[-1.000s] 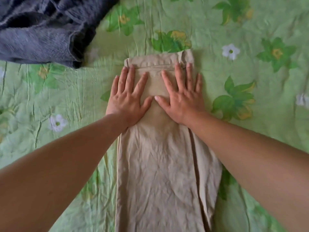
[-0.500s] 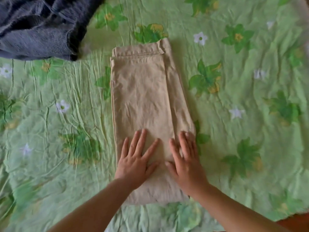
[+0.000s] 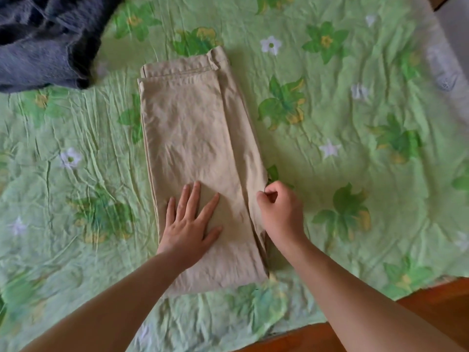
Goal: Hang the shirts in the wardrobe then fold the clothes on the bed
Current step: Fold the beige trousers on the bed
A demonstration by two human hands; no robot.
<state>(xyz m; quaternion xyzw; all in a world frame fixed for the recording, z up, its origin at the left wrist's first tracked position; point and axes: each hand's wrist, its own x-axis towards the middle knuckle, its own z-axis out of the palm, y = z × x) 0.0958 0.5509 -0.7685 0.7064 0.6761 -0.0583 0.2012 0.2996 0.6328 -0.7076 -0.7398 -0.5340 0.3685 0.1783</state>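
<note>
Beige trousers (image 3: 195,128) lie folded lengthwise on the green flowered bed sheet (image 3: 355,153), waistband at the far end. My left hand (image 3: 191,224) presses flat on the near part of the cloth, fingers spread. At the trousers' right edge, my right hand (image 3: 279,212) has its fingers curled and pinches the cloth there. A blue-grey knitted garment (image 3: 40,41) lies bunched at the far left of the bed.
The bed's near edge runs along the bottom right, with reddish-brown floor (image 3: 431,308) beyond it. A pale patch of sheet edge (image 3: 444,69) shows at the far right.
Both hands slid from the waistband down the trousers toward me. The right hand went from flat on the cloth to pinching the right edge. The left hand stays flat.
</note>
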